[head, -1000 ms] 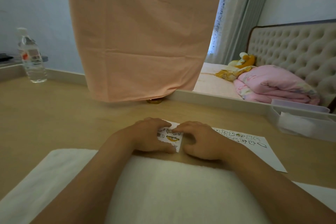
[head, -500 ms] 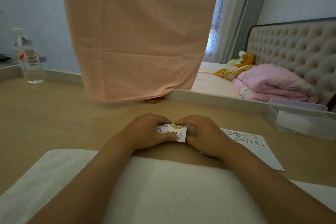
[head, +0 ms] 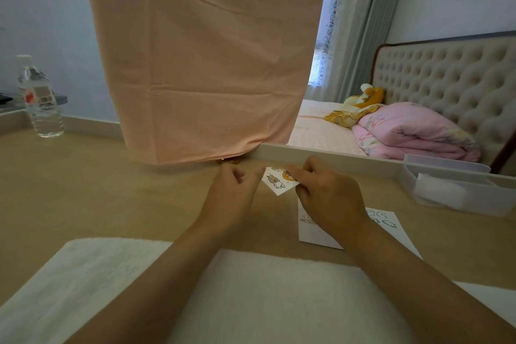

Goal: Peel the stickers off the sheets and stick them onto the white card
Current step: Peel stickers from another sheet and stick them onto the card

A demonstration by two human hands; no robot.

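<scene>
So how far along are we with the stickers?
Done: a few stickers sit along the far edge of the white card on the table. In hand: the left hand and right hand pinch a small sticker sheet, raised off the table; no sticker looks peeled free yet. Left: the sheet shows at least two stickers to peel and place.

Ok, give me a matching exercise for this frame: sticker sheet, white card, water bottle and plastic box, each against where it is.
Things:
1 sticker sheet
2 white card
3 water bottle
4 plastic box

Places:
A standing upright at the far left of the table
B flat on the table, partly hidden by the right hand
C held up off the table between the left hand and the right hand
D at the table's right edge

Pairs: 1-C, 2-B, 3-A, 4-D
</scene>
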